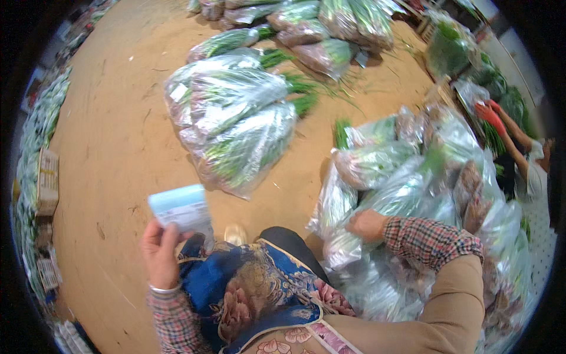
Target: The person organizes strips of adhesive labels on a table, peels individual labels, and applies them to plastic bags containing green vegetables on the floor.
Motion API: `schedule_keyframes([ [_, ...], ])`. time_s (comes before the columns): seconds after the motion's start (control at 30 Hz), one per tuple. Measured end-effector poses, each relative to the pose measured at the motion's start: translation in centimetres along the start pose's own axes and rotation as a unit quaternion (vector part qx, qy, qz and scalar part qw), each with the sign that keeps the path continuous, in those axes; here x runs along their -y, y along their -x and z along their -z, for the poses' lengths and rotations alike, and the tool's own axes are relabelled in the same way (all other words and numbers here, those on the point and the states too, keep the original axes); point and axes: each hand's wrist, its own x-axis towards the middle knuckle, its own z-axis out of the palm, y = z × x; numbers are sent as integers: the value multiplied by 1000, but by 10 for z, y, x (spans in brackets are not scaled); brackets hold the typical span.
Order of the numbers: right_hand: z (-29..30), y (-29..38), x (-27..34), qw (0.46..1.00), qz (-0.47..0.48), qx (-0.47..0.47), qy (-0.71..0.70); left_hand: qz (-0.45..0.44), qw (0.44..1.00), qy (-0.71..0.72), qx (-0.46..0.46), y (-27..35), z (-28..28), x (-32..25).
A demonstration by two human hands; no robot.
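Note:
My left hand (163, 252) pinches a stack or roll of pale blue and white labels (180, 208) bearing print, held out over the floor left of my apron. On the right, my right hand (368, 225) is curled on a clear plastic bag of scallions (342, 250) at the near edge of a heap; its fingertips are partly hidden. Around that hand lie more bagged scallions (376, 163), overlapping each other. Straight ahead on the floor, a group of bagged scallions (239, 119) lies side by side, green tips poking out to the right. One of these carries a white label (178, 92).
More bagged bundles (327, 26) lie at the far end of the tan floor (101, 132). Crates (47, 181) and bagged greens line the left. At right, a co-worker's red-gloved hands (488, 116) handle a plastic bag. Loose green leaves (345, 90) are scattered ahead.

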Motion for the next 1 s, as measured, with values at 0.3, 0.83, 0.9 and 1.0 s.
schedule_keyframes([
  [0.3,257,-163,-78,940,-49,-330,71,-151,927,-184,291,-63,-50,44],
  [0.83,235,-247,10,937,-95,-226,-250,363,880,251,174,-178,-43,83],
  [0.9,217,-233,15,898,-111,-219,-365,370,860,238,258,-170,-34,88],
  [1.0,209,-200,13,846,-166,-205,-463,341,845,112,396,-161,-45,72],
])
